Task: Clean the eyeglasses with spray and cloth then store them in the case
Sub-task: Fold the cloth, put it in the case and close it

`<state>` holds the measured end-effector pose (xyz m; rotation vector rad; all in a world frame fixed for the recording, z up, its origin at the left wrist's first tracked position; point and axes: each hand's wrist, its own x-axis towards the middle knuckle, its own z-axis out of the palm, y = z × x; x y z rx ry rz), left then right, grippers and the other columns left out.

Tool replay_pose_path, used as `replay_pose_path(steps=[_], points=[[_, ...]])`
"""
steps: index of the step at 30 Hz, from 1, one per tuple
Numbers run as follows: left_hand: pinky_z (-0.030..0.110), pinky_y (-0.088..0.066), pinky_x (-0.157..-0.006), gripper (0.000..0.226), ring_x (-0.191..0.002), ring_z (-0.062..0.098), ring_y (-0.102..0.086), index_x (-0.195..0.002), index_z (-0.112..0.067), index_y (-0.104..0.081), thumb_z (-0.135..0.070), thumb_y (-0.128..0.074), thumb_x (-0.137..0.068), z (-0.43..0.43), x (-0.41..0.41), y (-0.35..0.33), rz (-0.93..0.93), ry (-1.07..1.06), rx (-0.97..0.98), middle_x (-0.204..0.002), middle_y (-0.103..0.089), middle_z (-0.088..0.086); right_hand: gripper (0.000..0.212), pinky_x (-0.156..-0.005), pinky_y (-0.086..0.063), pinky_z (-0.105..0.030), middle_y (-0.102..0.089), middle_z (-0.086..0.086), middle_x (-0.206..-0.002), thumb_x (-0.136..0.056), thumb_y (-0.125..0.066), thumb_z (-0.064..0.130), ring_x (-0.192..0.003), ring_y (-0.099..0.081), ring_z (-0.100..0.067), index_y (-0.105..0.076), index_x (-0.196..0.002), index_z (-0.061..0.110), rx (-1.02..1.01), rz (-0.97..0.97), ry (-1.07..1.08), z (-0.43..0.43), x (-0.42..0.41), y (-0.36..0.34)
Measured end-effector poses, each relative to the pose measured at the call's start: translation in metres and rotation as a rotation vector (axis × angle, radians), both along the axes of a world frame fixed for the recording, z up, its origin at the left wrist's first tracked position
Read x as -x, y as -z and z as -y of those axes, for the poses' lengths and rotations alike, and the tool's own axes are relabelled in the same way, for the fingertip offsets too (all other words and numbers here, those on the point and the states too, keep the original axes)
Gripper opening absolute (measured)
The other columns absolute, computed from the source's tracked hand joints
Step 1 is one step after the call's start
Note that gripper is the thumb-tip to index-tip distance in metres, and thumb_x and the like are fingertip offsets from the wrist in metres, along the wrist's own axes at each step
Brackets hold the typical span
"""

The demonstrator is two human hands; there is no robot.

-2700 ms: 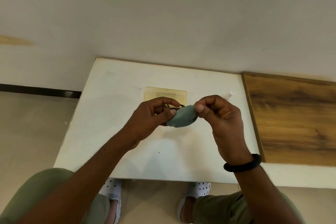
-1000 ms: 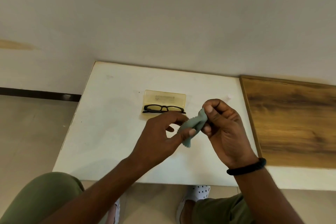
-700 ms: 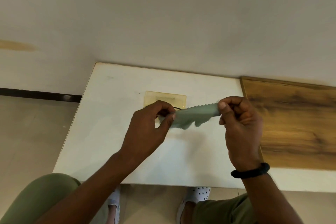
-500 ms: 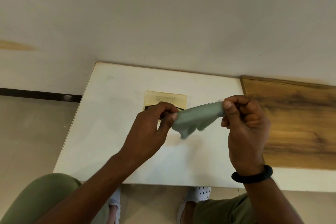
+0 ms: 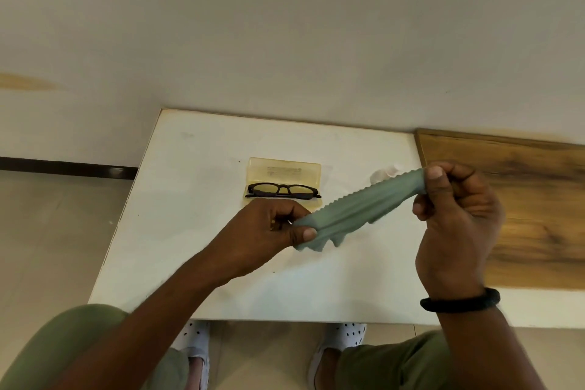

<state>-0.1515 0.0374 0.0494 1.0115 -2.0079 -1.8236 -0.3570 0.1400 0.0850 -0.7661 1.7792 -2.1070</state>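
The black-framed eyeglasses (image 5: 282, 191) lie folded in the open yellowish clear case (image 5: 285, 171) at the back middle of the white table (image 5: 190, 231). In front of the case, above the table, a grey-green cloth (image 5: 357, 215) with a zigzag edge is stretched between my hands. My left hand (image 5: 269, 231) pinches its lower left end; my right hand (image 5: 456, 215) pinches its upper right end. A small clear spray bottle (image 5: 384, 175) lies on the table behind the cloth, partly hidden by it.
A wood-grain tabletop (image 5: 522, 215) adjoins the white table on the right. A plain wall rises right behind both tables. My knees and white dotted shoes (image 5: 342, 336) show below the table's front edge. Tiled floor lies to the left.
The eyeglasses left my hands and now lie in the case. My hands have pulled the cloth out long, the right hand moving right and up, the left hand down.
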Motion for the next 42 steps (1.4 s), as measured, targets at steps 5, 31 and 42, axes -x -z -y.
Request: replay_pose_path(steps=[5, 31, 42], points=[[0.009, -0.045, -0.066, 0.009, -0.067, 0.001, -0.063, -0.075, -0.028, -0.074, -0.027, -0.075, -0.083, 0.005, -0.002, -0.004, 0.013, -0.156, 0.049, -0.068, -0.070, -0.005, 0.009, -0.047, -0.040, -0.021, -0.061, 0.002, -0.066, -0.093, -0.064, 0.011, -0.048, -0.048, -0.012, -0.063, -0.097, 0.004, -0.015, 0.018, 0.033, -0.003, 0.012, 0.001], [0.021, -0.054, -0.080, 0.005, -0.094, 0.006, -0.066, -0.086, -0.028, -0.077, -0.027, -0.075, -0.082, 0.013, -0.036, -0.003, -0.052, -0.439, 0.390, -0.095, -0.070, -0.011, 0.007, -0.060, -0.044, -0.032, -0.073, 0.000, -0.082, -0.085, -0.073, 0.012, -0.070, -0.057, -0.019, -0.075, -0.089, 0.017, -0.403, 0.060, -0.202, -0.014, 0.013, 0.025], [0.022, -0.049, -0.076, 0.014, -0.085, 0.000, -0.064, -0.074, -0.040, -0.074, -0.028, -0.082, -0.076, -0.013, -0.061, 0.037, 0.329, -0.033, 0.341, -0.086, -0.070, -0.016, 0.007, -0.054, -0.044, -0.012, -0.072, 0.003, -0.070, -0.081, -0.078, 0.011, -0.060, -0.059, -0.005, -0.077, -0.076, 0.016, -0.911, -0.064, -0.636, -0.047, 0.008, 0.053]])
